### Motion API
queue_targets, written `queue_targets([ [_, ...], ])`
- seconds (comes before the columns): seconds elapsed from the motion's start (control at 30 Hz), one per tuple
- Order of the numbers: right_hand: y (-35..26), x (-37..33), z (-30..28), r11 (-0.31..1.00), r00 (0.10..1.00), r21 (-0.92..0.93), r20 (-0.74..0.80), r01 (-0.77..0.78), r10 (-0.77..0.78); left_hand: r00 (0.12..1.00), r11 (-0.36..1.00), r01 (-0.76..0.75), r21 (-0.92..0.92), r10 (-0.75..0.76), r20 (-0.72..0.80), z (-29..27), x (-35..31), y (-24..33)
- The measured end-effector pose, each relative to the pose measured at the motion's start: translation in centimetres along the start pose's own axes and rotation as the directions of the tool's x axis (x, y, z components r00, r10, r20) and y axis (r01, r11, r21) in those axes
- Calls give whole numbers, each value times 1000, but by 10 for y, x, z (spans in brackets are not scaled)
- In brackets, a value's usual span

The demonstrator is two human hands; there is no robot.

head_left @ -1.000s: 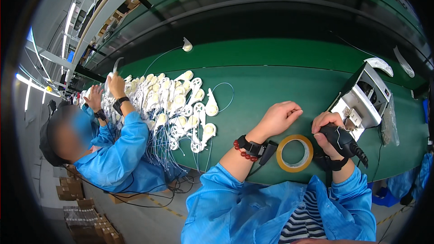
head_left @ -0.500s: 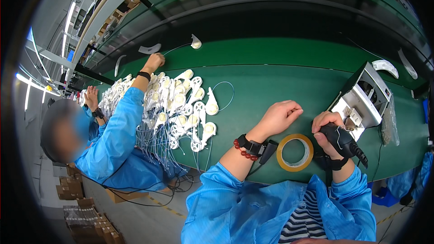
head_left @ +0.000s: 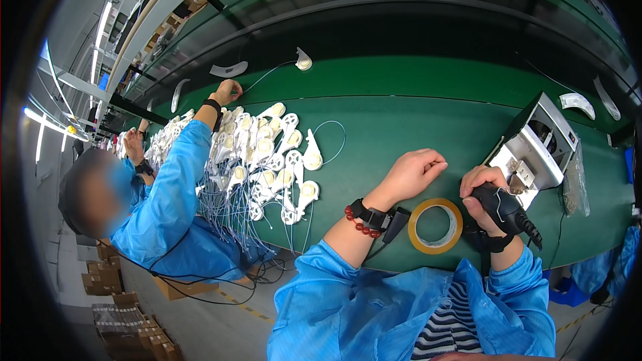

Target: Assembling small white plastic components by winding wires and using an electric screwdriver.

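My left hand (head_left: 419, 172) rests over the green table (head_left: 374, 120), fingers loosely curled together, with nothing visible in them. A roll of clear yellowish tape (head_left: 417, 235) lies flat beside that wrist. My right hand (head_left: 483, 184) is closed around a black, rounded corded device (head_left: 498, 206), whose thick ribbed cable end points toward me. What its front end touches is hidden by my fingers. Just beyond it stands a metal box-shaped machine (head_left: 547, 137) with an open dark front and a pale plate holding small metal blocks (head_left: 520, 175).
At left a co-worker in blue reaches over a heap of white reel-like parts (head_left: 264, 140) with thin cords. Behind the table runs a green belt (head_left: 401, 73) carrying a white corded part (head_left: 303, 60) and curved pale pieces (head_left: 229, 69). A clear bag (head_left: 576, 187) lies beside the machine.
The pieces on the green belt have shifted a little to the right. The co-worker's reaching hand has opened slightly and dropped a bit. My own hands have hardly moved.
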State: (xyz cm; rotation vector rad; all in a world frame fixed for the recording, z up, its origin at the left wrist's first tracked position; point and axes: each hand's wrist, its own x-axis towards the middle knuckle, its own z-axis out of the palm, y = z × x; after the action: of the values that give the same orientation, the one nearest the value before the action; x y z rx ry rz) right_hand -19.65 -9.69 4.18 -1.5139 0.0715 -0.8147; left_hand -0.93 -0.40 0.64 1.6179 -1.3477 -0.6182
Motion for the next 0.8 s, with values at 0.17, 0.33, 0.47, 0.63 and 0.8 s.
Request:
queue_targets([
  [0.17,1,0,0,1000,1000,1,-6,5,-5,1000,1000,13,-12,-13,5,0,0,1],
  [0.33,-1,1,0,1000,1000,-4,-1,5,-5,1000,1000,10,-5,-10,4,1,0,0],
  [0.47,0,0,0,1000,1000,-14,3,-2,2,1000,1000,11,-11,-11,4,0,0,0],
  [0.63,-2,0,0,1000,1000,-22,1,-12,12,1000,1000,-5,-9,5,-3,1,1,0],
  [0.8,-2,0,0,999,1000,-33,4,-9,10,1000,1000,-4,-7,4,-5,1,0,-1],
])
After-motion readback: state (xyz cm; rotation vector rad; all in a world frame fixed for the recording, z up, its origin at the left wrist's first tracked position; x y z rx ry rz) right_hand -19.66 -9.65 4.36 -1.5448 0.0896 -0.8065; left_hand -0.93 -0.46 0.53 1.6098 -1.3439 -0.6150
